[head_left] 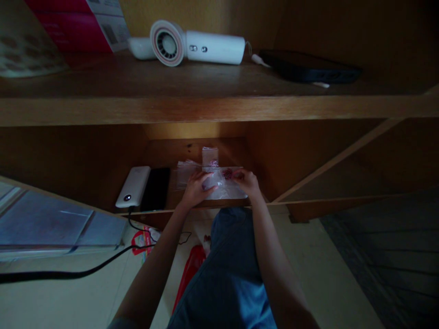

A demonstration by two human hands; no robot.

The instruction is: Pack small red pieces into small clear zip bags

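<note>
Right fingers (237, 174) at reddish pieces (227, 174), clear plastic (230, 190) beneath

Print on pink-and-white box (80, 23) too blurred to read.

The view is dim, its floor (298, 260) dull and greyish, its wood warm brown. A yellowish glow lies on the middle of the lower compartment's back wall (192, 131), while the upper right corner sinks to near black. The plastic bags (228, 189) carry pale highlights, and a brighter patch falls on the blue trousers (236, 274). Wide-angle distortion slants and stretches things toward the edges; the patterned cup (25, 52) looks soft, and fine detail is smeared.
</note>
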